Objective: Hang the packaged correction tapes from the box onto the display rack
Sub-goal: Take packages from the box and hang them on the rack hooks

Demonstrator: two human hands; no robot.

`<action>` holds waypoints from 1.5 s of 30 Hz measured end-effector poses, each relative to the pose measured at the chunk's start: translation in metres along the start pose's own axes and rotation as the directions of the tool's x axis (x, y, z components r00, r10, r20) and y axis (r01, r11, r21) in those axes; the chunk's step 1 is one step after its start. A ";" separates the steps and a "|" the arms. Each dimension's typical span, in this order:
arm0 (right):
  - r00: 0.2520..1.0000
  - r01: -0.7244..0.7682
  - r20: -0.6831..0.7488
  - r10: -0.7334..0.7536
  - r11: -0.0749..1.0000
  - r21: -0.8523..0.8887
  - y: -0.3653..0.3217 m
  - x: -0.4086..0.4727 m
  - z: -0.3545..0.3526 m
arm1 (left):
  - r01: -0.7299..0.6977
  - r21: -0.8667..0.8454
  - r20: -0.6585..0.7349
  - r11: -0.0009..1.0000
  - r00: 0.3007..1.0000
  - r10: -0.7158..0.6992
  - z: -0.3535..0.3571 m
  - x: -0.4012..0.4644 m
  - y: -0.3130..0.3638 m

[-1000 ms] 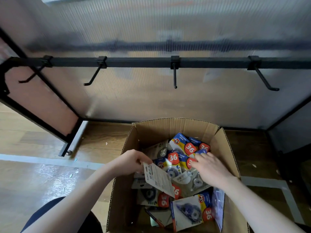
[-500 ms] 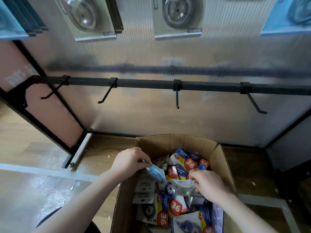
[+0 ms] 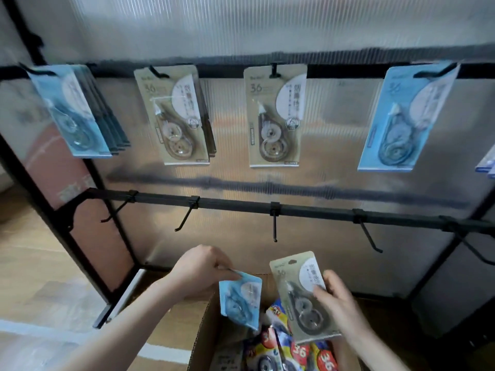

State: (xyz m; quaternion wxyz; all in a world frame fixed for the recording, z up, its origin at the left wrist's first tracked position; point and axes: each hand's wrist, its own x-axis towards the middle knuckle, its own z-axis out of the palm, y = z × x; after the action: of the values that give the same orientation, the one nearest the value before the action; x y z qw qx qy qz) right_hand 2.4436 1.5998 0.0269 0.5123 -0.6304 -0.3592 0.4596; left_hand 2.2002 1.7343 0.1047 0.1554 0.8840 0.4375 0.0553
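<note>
Left hand (image 3: 199, 269): pinches blue correction-tape pack (image 3: 239, 301) by its top corner.
Right hand (image 3: 338, 303): grasps beige correction-tape pack (image 3: 301, 295).
Cardboard box (image 3: 205, 333), bottom centre: holds colourful packs (image 3: 289, 352).

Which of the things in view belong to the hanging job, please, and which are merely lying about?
Job: blue packaged correction tape in left hand; beige packaged correction tape in right hand; brown cardboard box; black rack's empty lower hooks.

Not involved: wooden floor; white floor tape.

lower rail hooks (image 3: 274, 227) bare — upper hooks' hanging packs (image 3: 274, 119) overhead
</note>
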 end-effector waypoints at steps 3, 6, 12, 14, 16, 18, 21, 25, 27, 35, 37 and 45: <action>0.999 0.013 -0.047 -0.013 1.000 0.001 -0.018 -0.001 0.006 | -0.007 0.015 -0.029 1.000 1.000 0.007 -0.022 0.000 0.004; 0.978 0.191 -0.069 -0.198 0.977 -0.098 -0.040 -0.005 0.013 | -0.016 0.006 -0.088 1.000 0.996 0.016 -0.039 0.000 0.008; 0.919 0.354 -0.145 -0.367 0.929 -0.110 -0.077 -0.003 0.024 | -0.057 -0.065 -0.227 0.996 0.973 0.041 -0.067 0.005 0.009; 0.901 0.391 -0.172 -0.398 0.917 -0.076 -0.089 -0.001 0.027 | -0.076 -0.104 -0.270 0.992 0.962 0.046 -0.076 0.008 0.007; 0.881 0.419 -0.229 -0.414 0.907 -0.028 -0.101 -0.003 0.030 | -0.108 -0.161 -0.286 0.981 0.957 0.059 -0.082 0.009 0.006; 0.870 0.425 -0.287 -0.401 0.905 0.025 -0.123 -0.006 0.034 | -0.124 -0.233 -0.258 0.965 0.964 0.061 -0.092 0.011 0.006; 0.871 0.412 -0.317 -0.376 0.910 0.054 -0.174 -0.016 0.042 | -0.123 -0.329 -0.164 0.936 0.984 0.071 -0.120 0.009 0.016; 0.881 0.402 -0.299 -0.366 0.913 0.068 -0.245 -0.027 0.049 | -0.089 -0.388 -0.109 0.918 0.993 0.050 -0.167 0.005 0.036; 0.885 0.396 -0.294 -0.361 0.916 0.067 -0.275 -0.030 0.053 | -0.091 -0.394 -0.107 0.914 0.993 0.053 -0.190 -0.001 0.047; 0.896 0.329 -0.316 -0.311 0.944 0.003 -0.347 -0.030 0.066 | -0.025 -0.425 -0.010 0.905 1.000 0.023 -0.259 -0.025 0.075; 0.910 0.285 -0.313 -0.273 0.958 -0.005 -0.353 -0.028 0.067 | -0.016 -0.419 0.008 0.908 1.000 0.022 -0.270 -0.027 0.080; 0.952 0.149 -0.266 -0.150 0.989 -0.025 -0.352 -0.024 0.067 | 0.046 -0.432 0.018 0.901 0.999 -0.043 -0.295 -0.025 0.085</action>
State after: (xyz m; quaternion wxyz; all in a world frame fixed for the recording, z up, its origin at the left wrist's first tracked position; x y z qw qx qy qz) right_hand 2.3788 1.6754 0.3717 0.5877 -0.6590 -0.3345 0.3293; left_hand 2.1804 1.7325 0.4118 0.3505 0.8175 0.4338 0.1439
